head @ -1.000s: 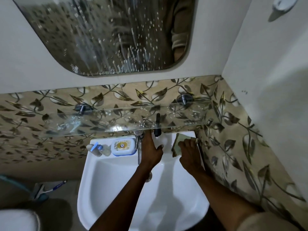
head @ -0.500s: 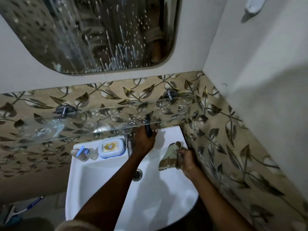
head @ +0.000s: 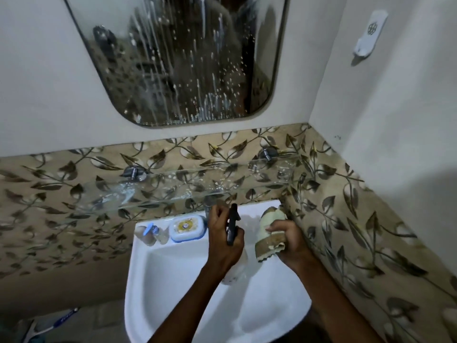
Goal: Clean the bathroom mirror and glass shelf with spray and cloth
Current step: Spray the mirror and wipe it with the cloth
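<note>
The mirror [head: 183, 65] on the back wall is streaked and dotted with white spray drops. Below it the glass shelf [head: 173, 191], held by two metal pegs, also carries white specks. My left hand [head: 223, 237] grips a spray bottle with a black trigger head [head: 232, 226]; its clear body [head: 235, 271] hangs below my wrist over the basin. My right hand [head: 288, 240] holds a bunched beige and brown cloth [head: 270, 231] above the sink's right corner, beside the tiled wall. Both hands are below the shelf's front edge.
A white sink [head: 173, 280] sits under the shelf, with a blue-rimmed soap dish [head: 187, 227] and a small blue-capped bottle [head: 150, 232] on its back ledge. Leaf-patterned tiles [head: 346, 219] line the corner. A white wall holder [head: 371, 33] hangs upper right. A blue-handled tool [head: 49, 323] lies on the floor.
My right hand picked the cloth up off the sink's corner and lifted it. My left hand closed on the spray bottle and raised it. The view tilted up, showing more mirror.
</note>
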